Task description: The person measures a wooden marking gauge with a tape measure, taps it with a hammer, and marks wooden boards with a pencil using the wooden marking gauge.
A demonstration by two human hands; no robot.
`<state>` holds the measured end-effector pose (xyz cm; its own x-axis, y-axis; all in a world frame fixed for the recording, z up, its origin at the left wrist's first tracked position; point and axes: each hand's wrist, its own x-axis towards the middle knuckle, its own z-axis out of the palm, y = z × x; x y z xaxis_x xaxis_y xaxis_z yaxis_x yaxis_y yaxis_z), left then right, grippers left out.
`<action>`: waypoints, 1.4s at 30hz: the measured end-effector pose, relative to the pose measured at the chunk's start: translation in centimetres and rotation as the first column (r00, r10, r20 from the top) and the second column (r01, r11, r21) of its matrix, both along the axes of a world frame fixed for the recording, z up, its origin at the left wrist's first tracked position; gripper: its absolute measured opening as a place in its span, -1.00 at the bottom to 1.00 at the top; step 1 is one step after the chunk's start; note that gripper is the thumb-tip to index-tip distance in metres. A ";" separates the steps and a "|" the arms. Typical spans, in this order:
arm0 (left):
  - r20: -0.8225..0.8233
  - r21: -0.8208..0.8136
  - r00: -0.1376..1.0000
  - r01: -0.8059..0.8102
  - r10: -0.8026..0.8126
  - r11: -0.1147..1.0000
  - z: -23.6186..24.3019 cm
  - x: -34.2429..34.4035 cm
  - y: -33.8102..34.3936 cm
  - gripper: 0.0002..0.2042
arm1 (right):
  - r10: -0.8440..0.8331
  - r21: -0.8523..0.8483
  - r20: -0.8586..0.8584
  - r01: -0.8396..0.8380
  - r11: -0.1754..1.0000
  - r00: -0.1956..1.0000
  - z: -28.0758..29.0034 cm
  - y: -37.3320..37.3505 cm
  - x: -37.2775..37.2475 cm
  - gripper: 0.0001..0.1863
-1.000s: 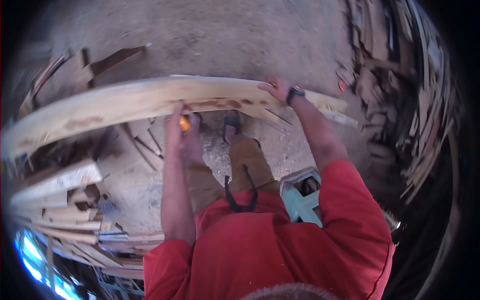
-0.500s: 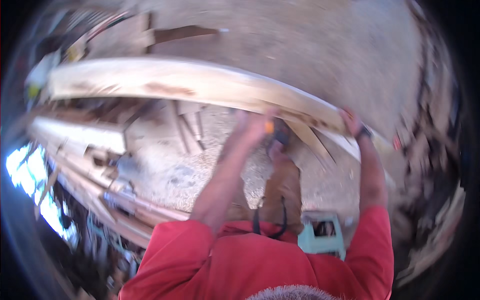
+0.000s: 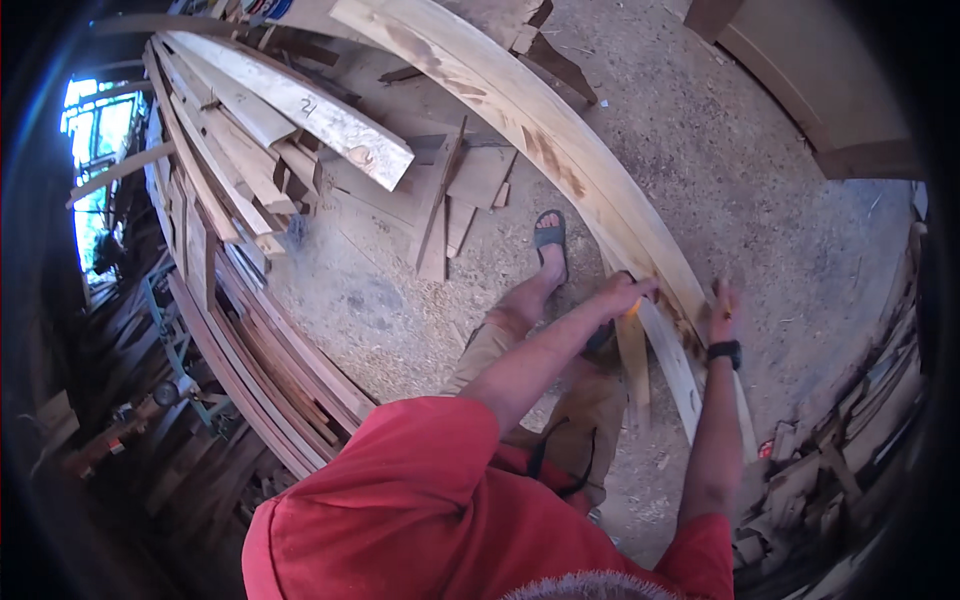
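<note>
A long pale wooden beam [image 3: 560, 140] with brown patches runs from the top middle down toward my hands. My left hand [image 3: 622, 294] is closed at its left edge, around a small orange-and-black thing [image 3: 633, 308] whose kind is mostly hidden by my fingers. At the beam's right edge, my right hand [image 3: 726, 300] has its fingers closed on a thin orange, pencil-like stick [image 3: 727, 315]. A dark watch [image 3: 724, 351] sits on that wrist. Narrower boards [image 3: 672, 370] show beneath the beam between my arms.
Planks [image 3: 290, 105] lie stacked at the upper left, above long reddish boards [image 3: 285, 350]. Loose offcuts [image 3: 465, 200] rest on the dusty floor near my sandalled foot [image 3: 550, 238]. Wood scraps [image 3: 850, 450] are piled at the right; a brown wooden panel [image 3: 820, 80] lies at the upper right.
The view has turned, so the beam now slants steeply down to the right. My right hand, earlier on the beam's far edge, is lower in view. Both hands stay by the beam.
</note>
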<state>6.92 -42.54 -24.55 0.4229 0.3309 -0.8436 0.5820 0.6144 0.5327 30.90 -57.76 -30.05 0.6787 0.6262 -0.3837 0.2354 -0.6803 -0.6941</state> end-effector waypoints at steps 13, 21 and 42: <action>0.257 0.231 0.656 -0.755 0.710 0.614 4.6 -9.0 12.9 -0.55 | 0.259 0.473 0.119 -0.284 0.834 0.959 18.5 36.3 -16.5 -0.70; 0.031 0.547 0.839 -0.470 0.544 0.693 8.2 -8.7 20.6 -0.61 | 0.299 0.331 0.141 -0.330 0.884 0.944 17.6 40.5 -21.0 -0.60; 0.006 0.427 0.730 -0.620 0.683 0.658 9.1 -7.5 21.5 -0.48 | 0.391 0.442 0.104 -0.395 0.805 0.914 28.4 54.6 -20.4 -0.69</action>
